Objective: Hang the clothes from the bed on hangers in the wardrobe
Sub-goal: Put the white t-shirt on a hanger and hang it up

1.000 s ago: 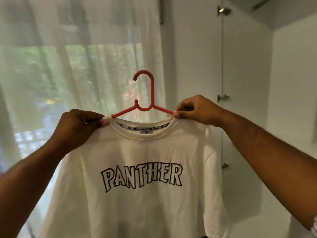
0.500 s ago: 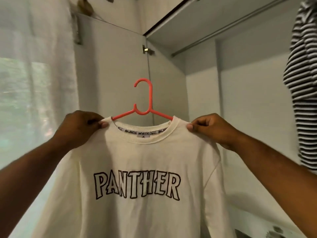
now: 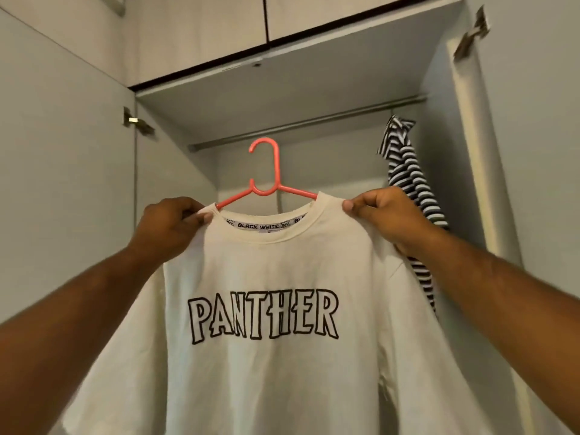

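From my feed, the cream T-shirt [image 3: 266, 372] sits on a coral plastic hanger [image 3: 276, 171] and is held up in the air in front of the open wardrobe [image 3: 439, 76], facing me, so I read "PANTHER" in black outline across the chest and "BLACK WHITE" on the tape inside the neck. The hanger's 2 arms run into the neck opening and its hook stands upright above the collar. The top of the hook shows just below the metal rail [image 3: 307, 122] and is not over it. The left hand [image 3: 169, 227] is clamped on the shirt's shoulder right at the collar's edge, thumb and curled fingers pinching the fabric. The right hand [image 3: 386, 215] pinches the other shoulder the same way, just beside the collar. I cannot tell whether either hand also has the hanger arm under the cloth. Behind the right hand, a black-and-white striped garment [image 3: 408, 183] hangs from the rail at the wardrobe's right end. A metal hinge [image 3: 135, 120] shows on the left door and another hinge [image 3: 470, 36] on the right door. 2 closed upper cabinet doors [image 3: 201, 26] sit above the wardrobe's top panel.
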